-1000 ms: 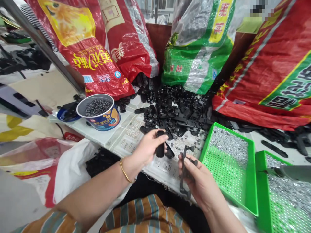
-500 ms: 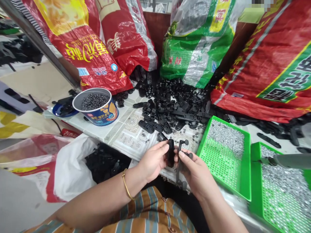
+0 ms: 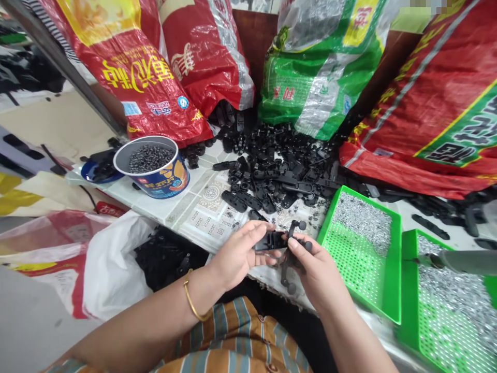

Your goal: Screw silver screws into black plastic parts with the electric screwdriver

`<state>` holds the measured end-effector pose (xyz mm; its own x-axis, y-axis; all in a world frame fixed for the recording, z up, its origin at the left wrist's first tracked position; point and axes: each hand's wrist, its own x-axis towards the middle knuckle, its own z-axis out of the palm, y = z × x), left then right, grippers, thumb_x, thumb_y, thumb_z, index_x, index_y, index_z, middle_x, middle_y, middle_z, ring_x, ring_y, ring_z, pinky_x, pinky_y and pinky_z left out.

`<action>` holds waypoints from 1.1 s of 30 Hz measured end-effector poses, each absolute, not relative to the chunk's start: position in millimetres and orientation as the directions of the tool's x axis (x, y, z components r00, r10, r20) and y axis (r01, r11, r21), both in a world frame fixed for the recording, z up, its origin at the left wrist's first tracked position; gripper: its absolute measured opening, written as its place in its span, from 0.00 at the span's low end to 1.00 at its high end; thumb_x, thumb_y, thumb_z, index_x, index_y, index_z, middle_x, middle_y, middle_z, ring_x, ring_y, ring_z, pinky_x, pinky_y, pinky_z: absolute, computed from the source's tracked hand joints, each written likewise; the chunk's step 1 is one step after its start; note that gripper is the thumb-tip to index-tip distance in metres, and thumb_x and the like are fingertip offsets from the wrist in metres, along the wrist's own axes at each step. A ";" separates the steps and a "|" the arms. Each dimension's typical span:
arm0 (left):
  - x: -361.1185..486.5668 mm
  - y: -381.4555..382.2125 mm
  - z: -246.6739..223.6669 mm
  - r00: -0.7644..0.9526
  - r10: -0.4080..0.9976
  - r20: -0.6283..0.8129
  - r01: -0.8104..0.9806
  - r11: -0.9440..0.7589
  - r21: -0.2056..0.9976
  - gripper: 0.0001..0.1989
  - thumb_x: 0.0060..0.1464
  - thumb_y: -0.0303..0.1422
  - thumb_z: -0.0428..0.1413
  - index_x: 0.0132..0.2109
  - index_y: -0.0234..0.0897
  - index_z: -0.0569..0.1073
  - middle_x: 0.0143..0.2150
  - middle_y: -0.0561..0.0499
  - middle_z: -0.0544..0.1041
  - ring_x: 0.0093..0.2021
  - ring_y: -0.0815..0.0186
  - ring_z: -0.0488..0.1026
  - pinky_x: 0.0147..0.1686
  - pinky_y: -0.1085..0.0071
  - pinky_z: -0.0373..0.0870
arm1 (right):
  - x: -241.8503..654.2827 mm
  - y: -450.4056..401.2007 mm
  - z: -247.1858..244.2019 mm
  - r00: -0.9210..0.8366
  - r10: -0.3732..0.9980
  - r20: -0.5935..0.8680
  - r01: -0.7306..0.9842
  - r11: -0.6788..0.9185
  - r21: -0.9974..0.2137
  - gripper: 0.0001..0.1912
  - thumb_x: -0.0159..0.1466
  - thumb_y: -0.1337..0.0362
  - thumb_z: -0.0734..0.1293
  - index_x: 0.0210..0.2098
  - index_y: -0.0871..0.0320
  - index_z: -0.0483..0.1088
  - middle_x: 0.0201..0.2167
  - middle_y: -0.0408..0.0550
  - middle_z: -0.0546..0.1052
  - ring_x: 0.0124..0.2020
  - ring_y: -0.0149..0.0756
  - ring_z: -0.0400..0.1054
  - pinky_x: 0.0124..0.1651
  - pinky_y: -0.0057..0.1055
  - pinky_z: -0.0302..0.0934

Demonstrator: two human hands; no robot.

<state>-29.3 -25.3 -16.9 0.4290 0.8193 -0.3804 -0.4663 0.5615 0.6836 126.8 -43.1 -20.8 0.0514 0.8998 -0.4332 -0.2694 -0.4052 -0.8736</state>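
My left hand [image 3: 243,254] is closed on a flat black plastic part [image 3: 269,241], with the thumb on top and fingers below. Its recessed side with small ribs faces up. My right hand [image 3: 316,267] pinches a dark bracket-like plastic part with round knobs at its ends [image 3: 289,269]. The two parts meet or nearly meet between my hands; whether they are joined I cannot tell. Both hands are over the table's front edge, just in front of a heap of loose black plastic parts [image 3: 279,171].
A blue tub [image 3: 165,181] of small dark pieces stands left. Two green perforated trays [image 3: 396,274] with small silvery pieces lie right, a metal tool tip [image 3: 430,259] over one. Printed sacks [image 3: 306,93] line the back. An opened sack [image 3: 120,269] with black parts sits lower left.
The black part in my left hand has turned from upright to lying flat and has come against the knobbed part. My right hand has kept its grip, shifting slightly.
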 end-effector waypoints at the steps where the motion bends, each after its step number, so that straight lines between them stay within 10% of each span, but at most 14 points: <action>1: -30.9 -27.9 -17.0 0.423 0.837 -0.346 -0.500 0.535 0.681 0.12 0.53 0.36 0.54 0.44 0.36 0.68 0.40 0.47 0.73 0.36 0.67 0.74 0.36 0.70 0.70 | 125.3 -44.0 -22.2 0.077 0.892 -0.446 -0.296 -0.407 -0.864 0.15 0.49 0.56 0.72 0.33 0.57 0.72 0.25 0.40 0.72 0.26 0.28 0.62 0.32 0.26 0.55; 9: -27.8 -25.2 -26.2 0.228 0.958 -0.174 -0.449 0.262 0.854 0.14 0.49 0.30 0.58 0.45 0.39 0.71 0.48 0.49 0.72 0.45 0.65 0.70 0.45 0.70 0.65 | 116.3 -53.8 -26.3 0.079 0.868 -0.491 -0.363 -0.433 -0.825 0.14 0.48 0.57 0.72 0.32 0.58 0.72 0.22 0.39 0.70 0.22 0.25 0.59 0.26 0.24 0.53; 19: -28.0 -28.2 -27.7 0.465 0.817 -0.340 -0.507 0.561 0.655 0.11 0.54 0.33 0.53 0.43 0.32 0.72 0.38 0.45 0.75 0.37 0.65 0.73 0.38 0.69 0.67 | 119.3 -45.6 -4.2 -0.031 0.866 -0.499 -0.330 -0.480 -0.813 0.12 0.48 0.58 0.73 0.30 0.58 0.72 0.24 0.41 0.73 0.25 0.27 0.64 0.31 0.23 0.56; 33: -27.7 -29.5 -35.1 0.470 0.809 -0.353 -0.432 0.559 0.707 0.14 0.52 0.33 0.55 0.46 0.34 0.71 0.37 0.48 0.73 0.35 0.68 0.69 0.39 0.67 0.65 | 117.4 -37.0 -8.5 -0.044 0.835 -0.549 -0.304 -0.534 -0.789 0.14 0.46 0.59 0.74 0.30 0.59 0.72 0.20 0.40 0.71 0.21 0.24 0.61 0.23 0.21 0.54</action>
